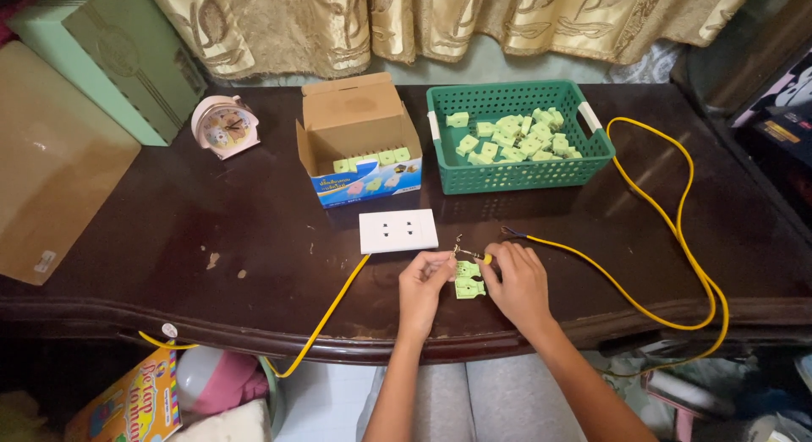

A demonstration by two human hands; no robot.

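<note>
a small green plastic part (469, 283) is pinched at the table's (254, 239) front edge by the left hand (423, 288), fingers closed on it, prob. to steady it. a yellow-handled tool (474, 256) is gripped in the right hand (518, 283), tip at the part's top. part is pale green, blocky, w/ cut-outs.

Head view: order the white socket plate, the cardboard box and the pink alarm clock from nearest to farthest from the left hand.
From the left hand at the table's front edge:
1. White socket plate, just beyond the hand, slightly left.
2. Cardboard box, open, farther back behind the plate.
3. Pink alarm clock, far back left, near the curtain.
</note>
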